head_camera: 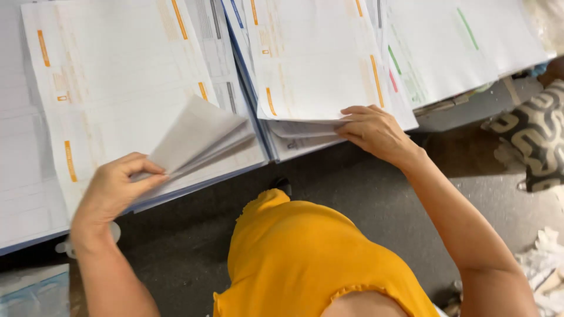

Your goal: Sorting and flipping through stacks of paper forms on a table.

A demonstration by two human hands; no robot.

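Two piles of large white printed sheets with orange bars lie on a table in front of me. My left hand (117,185) pinches the lifted lower-right corner of a few sheets (197,132) on the left pile (111,88), bending them upward. My right hand (373,129) grips the front edge of the right pile (311,64), fingers tucked between the top sheets and those below. My yellow top (305,258) fills the lower middle of the view.
More white sheets with green and red bars (446,47) lie at the far right of the table. A dark patterned object (534,135) sits on the grey floor at the right, with crumpled white paper (543,264) near the lower right corner.
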